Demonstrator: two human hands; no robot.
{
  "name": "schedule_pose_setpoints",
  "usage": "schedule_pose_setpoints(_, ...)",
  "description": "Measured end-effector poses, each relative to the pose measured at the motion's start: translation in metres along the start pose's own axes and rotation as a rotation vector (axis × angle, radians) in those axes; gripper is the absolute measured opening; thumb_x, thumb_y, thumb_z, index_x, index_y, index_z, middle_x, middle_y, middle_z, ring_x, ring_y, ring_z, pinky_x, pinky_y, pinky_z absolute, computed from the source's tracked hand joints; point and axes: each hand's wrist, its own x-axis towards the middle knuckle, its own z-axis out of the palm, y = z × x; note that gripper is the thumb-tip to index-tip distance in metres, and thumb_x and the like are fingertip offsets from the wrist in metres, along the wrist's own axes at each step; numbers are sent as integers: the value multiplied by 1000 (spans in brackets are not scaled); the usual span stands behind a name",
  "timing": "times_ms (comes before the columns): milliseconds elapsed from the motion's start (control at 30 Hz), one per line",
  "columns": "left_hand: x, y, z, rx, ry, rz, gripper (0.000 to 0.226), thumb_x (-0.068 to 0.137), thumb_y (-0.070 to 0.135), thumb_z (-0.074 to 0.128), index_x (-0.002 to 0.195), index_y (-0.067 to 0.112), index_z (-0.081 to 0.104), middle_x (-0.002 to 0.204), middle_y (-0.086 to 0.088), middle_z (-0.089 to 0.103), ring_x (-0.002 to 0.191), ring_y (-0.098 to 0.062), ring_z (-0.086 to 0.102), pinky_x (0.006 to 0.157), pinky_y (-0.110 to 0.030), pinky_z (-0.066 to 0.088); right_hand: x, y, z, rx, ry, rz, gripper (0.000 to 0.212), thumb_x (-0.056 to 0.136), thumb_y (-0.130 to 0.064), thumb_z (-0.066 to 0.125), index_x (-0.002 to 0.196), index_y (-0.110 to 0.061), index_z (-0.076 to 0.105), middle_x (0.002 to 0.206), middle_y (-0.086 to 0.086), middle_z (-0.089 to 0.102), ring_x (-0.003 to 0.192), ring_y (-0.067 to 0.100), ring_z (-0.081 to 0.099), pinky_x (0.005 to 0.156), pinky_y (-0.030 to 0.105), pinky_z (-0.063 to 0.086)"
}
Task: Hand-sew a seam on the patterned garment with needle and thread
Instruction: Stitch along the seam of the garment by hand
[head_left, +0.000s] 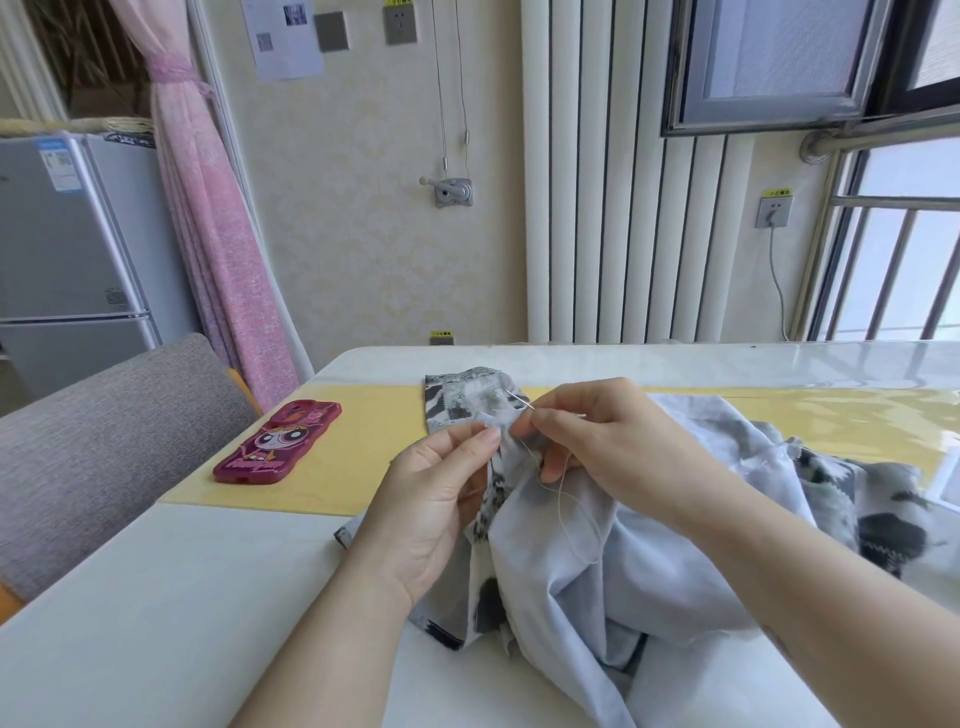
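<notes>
Left hand (436, 499) pinches a fold of the garment (665, 561) heaped on the counter (156, 597); right hand (613, 441) pinches the needle (519, 401) at the fold, thread (569, 514) looping below. A pink phone (278, 444) lies apart, leftward.

Garment (649, 561) matt cloth; needle (519, 400) shiny metal; table (156, 623) glossy

Garment (649, 561): pale grey-blue on the plain side, black, grey and white patches on the printed side. Needle (519, 400) silver; thread (563, 499) off-white. Phone case (278, 444) magenta, with a pale cartoon face. Table (182, 597) white with a yellow strip (363, 447). Curtain (208, 234) pink. Chair (104, 441) grey. Fridge (67, 234) silver-grey. Wall (363, 208) cream, faint damask pattern.
</notes>
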Motion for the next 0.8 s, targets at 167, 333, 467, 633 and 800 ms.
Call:
schedule_pose_setpoints(167, -2, 0, 4, 23, 46, 87, 6, 68, 15, 65, 73, 13, 68, 70, -5, 70, 60, -9, 65, 60, -18, 54, 0, 2, 2, -117, 77, -86, 23, 91, -14, 53, 78, -20, 71, 63, 1, 67, 64, 15, 64, 71, 28, 51)
schedule_pose_setpoints(333, 1, -2, 0, 177, 142, 195, 16, 63, 35, 70, 73, 24, 75, 81, -7, 69, 79, -18, 60, 82, -35, 48, -2, 2, 4, -219, 81, -173, 26, 90, -7, 51, 81, -16, 74, 89, -8, 65, 75, 7, 62, 78, 24, 50)
schedule_pose_setpoints(467, 1, -1, 0, 194, 214, 255, 20, 63, 38, 76, 76, 22, 75, 87, -15, 67, 84, -26, 57, 86, -44, 47, -3, -5, 1, -188, 195, -224, 21, 92, -15, 55, 87, -17, 75, 89, -7, 51, 75, 1, 51, 68, 8, 37)
schedule_pose_setpoints(633, 3, -3, -3, 269, 285, 336, 10, 84, 17, 69, 76, 21, 73, 64, 5, 64, 60, -9, 51, 71, -30, 45, -10, -8, 6, -296, -25, -191, 22, 94, -21, 54, 90, -14, 75, 70, 9, 67, 57, 11, 51, 60, 19, 42)
schedule_pose_setpoints(800, 1, -1, 1, 336, 296, 405, 7, 85, 15, 67, 80, 20, 69, 55, 15, 60, 51, 2, 50, 62, -20, 41, -13, -9, 8, -285, -66, -132, 19, 95, -20, 52, 94, -19, 71, 61, -4, 69, 46, -3, 51, 52, 9, 37)
